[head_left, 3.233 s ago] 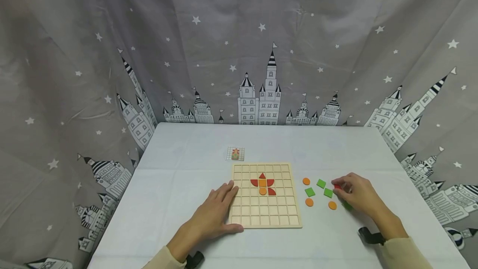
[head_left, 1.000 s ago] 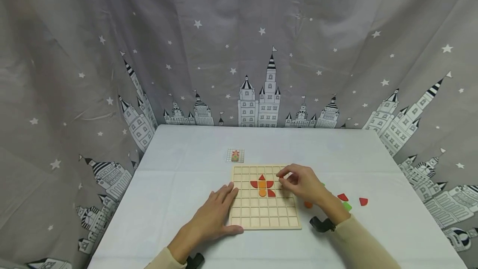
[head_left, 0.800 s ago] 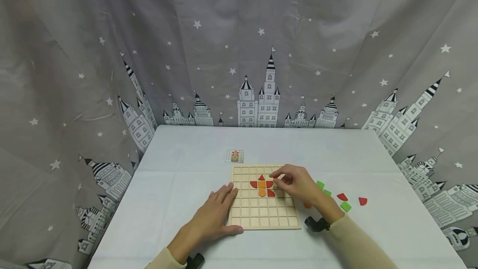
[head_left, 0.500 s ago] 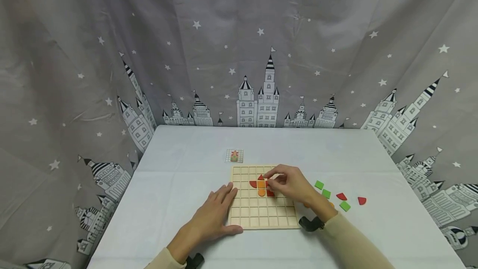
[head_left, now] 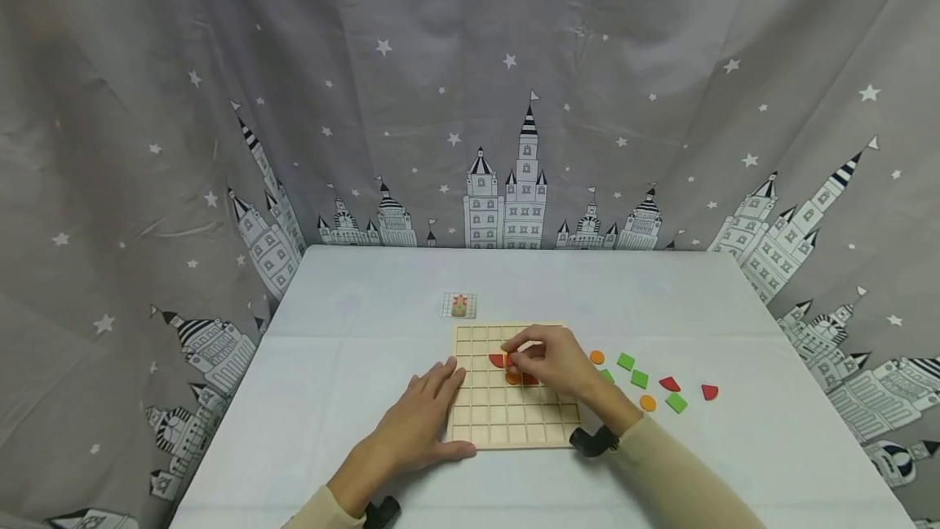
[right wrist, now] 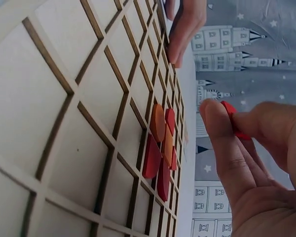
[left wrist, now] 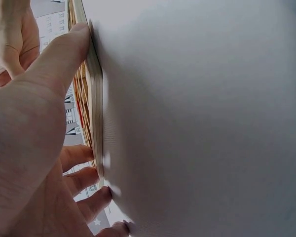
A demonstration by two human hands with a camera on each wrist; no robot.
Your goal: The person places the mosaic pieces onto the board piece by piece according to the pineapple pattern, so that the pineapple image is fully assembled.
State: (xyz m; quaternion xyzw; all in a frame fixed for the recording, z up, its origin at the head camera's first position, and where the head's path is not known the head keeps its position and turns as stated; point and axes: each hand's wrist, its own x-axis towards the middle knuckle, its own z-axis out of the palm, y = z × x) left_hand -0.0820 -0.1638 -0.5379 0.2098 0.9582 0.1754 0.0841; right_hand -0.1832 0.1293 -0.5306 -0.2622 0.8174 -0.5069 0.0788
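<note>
My right hand (head_left: 547, 359) is over the upper middle of the wooden grid board (head_left: 514, 435). Between thumb and fingertips it pinches a small red tile (right wrist: 235, 121), seen edge-on in the right wrist view, raised off the board. Lying in the grid are an orange circle tile (right wrist: 158, 122), an orange square tile (right wrist: 168, 145) and several red tiles (right wrist: 151, 157); the hand hides part of them in the head view. My left hand (head_left: 411, 419) rests at the board's left side with fingers extended, its thumb (left wrist: 64, 54) and fingertips touching the edge.
Right of the board lie loose tiles on the white cloth: green squares (head_left: 625, 361), orange circles (head_left: 647, 402) and two red quarter-circles (head_left: 709, 392). A small pattern card (head_left: 458, 305) lies behind the board. A grey castle-print curtain (head_left: 352, 137) hangs behind the table.
My right hand took a red tile from the loose ones at the right and carried it left over the board, still drifting left over the placed tiles. My left hand has stayed put.
</note>
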